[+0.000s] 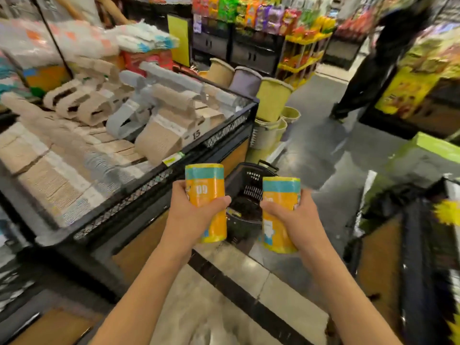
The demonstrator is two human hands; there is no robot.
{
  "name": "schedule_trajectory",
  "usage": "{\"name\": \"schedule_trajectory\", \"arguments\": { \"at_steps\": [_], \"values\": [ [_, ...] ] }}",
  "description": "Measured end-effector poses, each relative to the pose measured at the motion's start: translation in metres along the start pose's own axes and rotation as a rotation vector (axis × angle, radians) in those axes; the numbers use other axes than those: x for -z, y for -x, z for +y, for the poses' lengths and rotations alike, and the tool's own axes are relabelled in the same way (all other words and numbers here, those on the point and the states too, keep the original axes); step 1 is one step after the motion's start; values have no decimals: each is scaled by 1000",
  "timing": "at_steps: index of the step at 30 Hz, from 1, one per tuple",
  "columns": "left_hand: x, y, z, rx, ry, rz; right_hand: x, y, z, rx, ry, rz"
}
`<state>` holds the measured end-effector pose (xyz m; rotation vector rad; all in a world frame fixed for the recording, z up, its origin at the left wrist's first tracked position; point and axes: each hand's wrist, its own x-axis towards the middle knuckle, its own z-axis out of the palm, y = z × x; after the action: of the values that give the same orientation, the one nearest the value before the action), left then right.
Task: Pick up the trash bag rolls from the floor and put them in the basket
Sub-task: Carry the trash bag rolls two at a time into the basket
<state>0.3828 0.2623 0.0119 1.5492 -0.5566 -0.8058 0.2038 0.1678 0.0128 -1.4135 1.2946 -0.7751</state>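
Shop aisle: tiled floor [251, 277], stocked shelves [302, 49].

Forearms bare; no sleeves, each hand [191, 210] ungloved.

"15" on a bin tag [196, 133]

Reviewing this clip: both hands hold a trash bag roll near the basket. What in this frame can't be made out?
Head view only:
- Basket: its near part is hidden behind the left roll, the right roll and both hands; the contents look dark and unreadable.
- Roll labels: print blurred, partly covered by the left hand and right hand.
- Floor nearby: motion blur; whether more rolls remain cannot be told.
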Motion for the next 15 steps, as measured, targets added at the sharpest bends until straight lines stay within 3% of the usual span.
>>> {"name": "schedule_trajectory", "arguments": {
  "at_steps": [7,15],
  "values": [
    [-101,-103,9,8,-11,-187,53,-93,3,-74,-13,204],
    [-176,-208,18,37,-31,-249,72,-204,-7,-150,-9,244]
  ]
}}
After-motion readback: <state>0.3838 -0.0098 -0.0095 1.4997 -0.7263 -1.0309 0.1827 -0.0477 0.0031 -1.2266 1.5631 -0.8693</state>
